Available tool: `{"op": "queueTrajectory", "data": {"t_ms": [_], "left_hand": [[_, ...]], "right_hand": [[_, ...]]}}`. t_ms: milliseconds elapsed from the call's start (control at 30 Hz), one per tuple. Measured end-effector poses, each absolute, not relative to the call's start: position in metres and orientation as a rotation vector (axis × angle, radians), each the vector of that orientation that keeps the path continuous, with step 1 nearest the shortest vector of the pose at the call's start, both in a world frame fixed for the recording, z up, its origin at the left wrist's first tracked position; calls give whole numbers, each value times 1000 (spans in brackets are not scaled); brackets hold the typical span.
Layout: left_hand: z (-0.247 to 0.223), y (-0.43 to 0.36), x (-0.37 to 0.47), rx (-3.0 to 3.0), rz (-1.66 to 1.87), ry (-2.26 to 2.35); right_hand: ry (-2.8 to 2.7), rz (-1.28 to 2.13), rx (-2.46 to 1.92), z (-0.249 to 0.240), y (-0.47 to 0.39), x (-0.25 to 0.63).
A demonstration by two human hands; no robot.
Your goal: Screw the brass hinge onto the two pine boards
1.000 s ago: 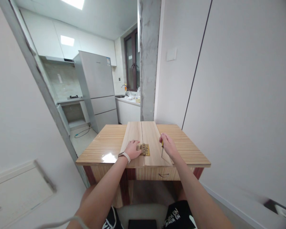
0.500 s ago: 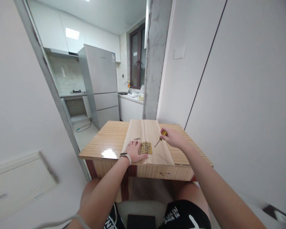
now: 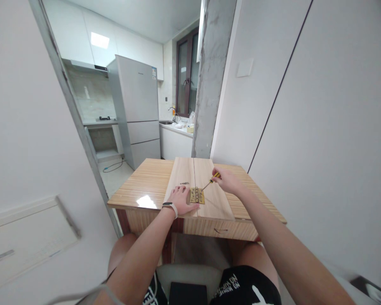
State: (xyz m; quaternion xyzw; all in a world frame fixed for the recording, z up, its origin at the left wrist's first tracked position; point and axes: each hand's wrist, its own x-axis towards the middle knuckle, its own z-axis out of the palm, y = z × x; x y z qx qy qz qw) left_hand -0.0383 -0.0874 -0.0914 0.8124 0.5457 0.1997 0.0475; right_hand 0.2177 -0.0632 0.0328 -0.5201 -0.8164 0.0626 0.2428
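A brass hinge (image 3: 197, 196) lies opened flat across the seam between two pale wooden boards (image 3: 209, 168). My left hand (image 3: 181, 200) lies flat on the left board, fingers spread, with the thumb along the hinge's lower edge. In my right hand (image 3: 222, 178) is a screwdriver (image 3: 215, 175) with a yellow and dark handle, held at a slant. Its tip is at the upper right part of the hinge; whether it sits in a screw is too small to tell. Just beyond my left fingers, a little heap of small dark screws (image 3: 184, 183) rests on the left board.
Beneath the boards stands a wood-grain table (image 3: 146, 180) with a drawer (image 3: 220, 230) at its front. A white wall (image 3: 305, 127) rises close on the right. Past the doorway are a grey fridge (image 3: 139, 93) and a sink counter (image 3: 176, 140).
My right hand has brought the screwdriver's tip left and slightly up, from the bare right board onto the hinge. My left hand keeps its place on the board. The view has shifted slightly.
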Motion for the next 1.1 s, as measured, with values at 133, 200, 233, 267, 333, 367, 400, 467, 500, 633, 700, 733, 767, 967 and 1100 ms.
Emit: {"op": "queueTrajectory", "data": {"t_ms": [133, 200, 233, 267, 333, 367, 400, 467, 500, 633, 700, 733, 767, 967, 1100], "left_hand": [[-92, -88, -39, 2462, 628, 1652], [-92, -87, -39, 2453, 626, 1648], [-92, -87, -39, 2451, 626, 1647], [-92, -87, -39, 2451, 628, 1647], [-93, -87, -38, 2455, 630, 1649], [-93, -87, -38, 2457, 631, 1650], [-93, -86, -38, 2459, 631, 1651], [-93, -86, -39, 2462, 634, 1652], [-93, -86, -39, 2463, 635, 1652], [-92, -87, -39, 2458, 629, 1649], [-91, -87, -39, 2449, 621, 1653], [-91, -87, -38, 2446, 617, 1657], [-91, -87, -38, 2447, 615, 1662], [-93, -87, -39, 2467, 633, 1659], [-93, -87, -39, 2455, 638, 1658]], "right_hand": [[-2226, 189, -1426, 30, -62, 216], [-2222, 177, -1426, 28, -60, 216], [-2221, 168, -1424, 28, -59, 217], [-2223, 161, -1421, 27, -58, 217], [-2228, 155, -1414, 26, -57, 218], [-2232, 155, -1413, 25, -56, 218], [-2232, 154, -1412, 25, -56, 218], [-2232, 154, -1405, 25, -57, 219], [-2230, 156, -1401, 25, -57, 219], [-2223, 168, -1402, 25, -58, 218], [-2225, 165, -1411, 26, -57, 218], [-2229, 161, -1416, 26, -56, 218], [-2235, 155, -1421, 26, -55, 218], [-2301, 125, -1471, 35, -53, 214], [-2347, 118, -1472, 43, -55, 207]]}}
